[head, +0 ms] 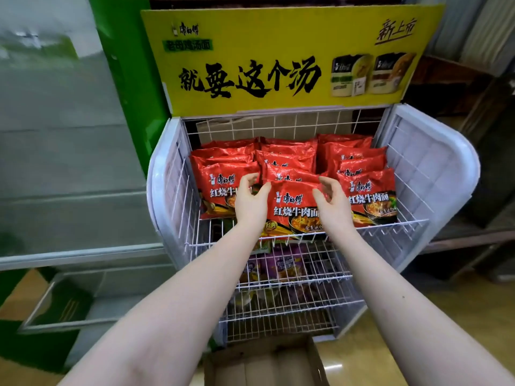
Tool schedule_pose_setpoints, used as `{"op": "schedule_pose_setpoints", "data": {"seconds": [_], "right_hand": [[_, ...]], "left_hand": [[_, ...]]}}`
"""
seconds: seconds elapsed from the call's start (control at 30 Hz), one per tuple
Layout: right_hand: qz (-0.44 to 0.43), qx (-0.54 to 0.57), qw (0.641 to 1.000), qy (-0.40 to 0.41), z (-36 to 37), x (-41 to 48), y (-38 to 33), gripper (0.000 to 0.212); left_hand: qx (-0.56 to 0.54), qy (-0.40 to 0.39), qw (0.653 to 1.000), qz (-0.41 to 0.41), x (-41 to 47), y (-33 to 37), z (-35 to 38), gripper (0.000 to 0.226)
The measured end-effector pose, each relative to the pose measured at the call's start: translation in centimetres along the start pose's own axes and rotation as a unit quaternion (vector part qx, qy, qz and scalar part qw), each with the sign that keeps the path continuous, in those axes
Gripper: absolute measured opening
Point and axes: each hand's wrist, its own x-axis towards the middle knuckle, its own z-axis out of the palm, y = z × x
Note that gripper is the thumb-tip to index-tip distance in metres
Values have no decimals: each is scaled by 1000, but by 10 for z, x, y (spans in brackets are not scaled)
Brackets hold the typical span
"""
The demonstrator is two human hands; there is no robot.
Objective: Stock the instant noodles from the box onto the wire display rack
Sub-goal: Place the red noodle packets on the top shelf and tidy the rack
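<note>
At the centre of the frame we see a red instant noodle packet (pixel 292 210) lying at the front of the middle row in the top basket of a white wire display rack (pixel 434 174). Its lower edge rests against the basket's front wire rim. Our left hand (pixel 252 203) is at the packet's left edge, fingers curled with the tips touching or nearly touching the upper left corner; our right hand (pixel 331 203) is at its right edge, fingers half curled and spread. Neither hand is closed around the packet, and we cannot tell whether the fingertips actually press on it.

Behind this packet more red packets stand in overlapping rows. To its left is a second row of red packets (pixel 220 188), and to its right a third row (pixel 367 193), so the basket holds three rows side by side, all facing forward.

Below the top basket, in the lower middle of the frame, a second wire shelf holds purple packets (pixel 281 264), blurred through the mesh.

At the bottom centre sits an open cardboard box (pixel 264 363) on the floor, just in front of the rack's base; its visible inside is bare cardboard.

Across the top of the frame a yellow sign (pixel 289 57) with large black Chinese characters rises above the rack. A green panel (pixel 125 65) stands in the upper left beside it.
</note>
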Motion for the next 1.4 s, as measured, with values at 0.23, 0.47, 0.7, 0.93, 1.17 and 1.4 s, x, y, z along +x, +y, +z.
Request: {"op": "schedule_pose_setpoints", "data": {"seconds": [0.23, 0.47, 0.7, 0.93, 1.17, 1.4], "right_hand": [[116, 14, 993, 13, 4, 8, 27, 56], [151, 19, 986, -67, 13, 46, 51, 66], [127, 39, 988, -81, 27, 82, 73, 59], [119, 77, 988, -61, 28, 96, 71, 55], [74, 91, 993, -14, 32, 113, 54, 59], [111, 150, 982, -18, 42, 107, 64, 70]], "left_hand": [[47, -55, 993, -94, 4, -31, 5, 59], [67, -81, 983, -148, 18, -40, 36, 59], [207, 53, 969, -121, 36, -43, 78, 38], [91, 57, 987, -121, 50, -43, 88, 33], [39, 75, 995, -43, 80, -34, 91, 42], [14, 60, 994, -90, 86, -52, 94, 56]]}}
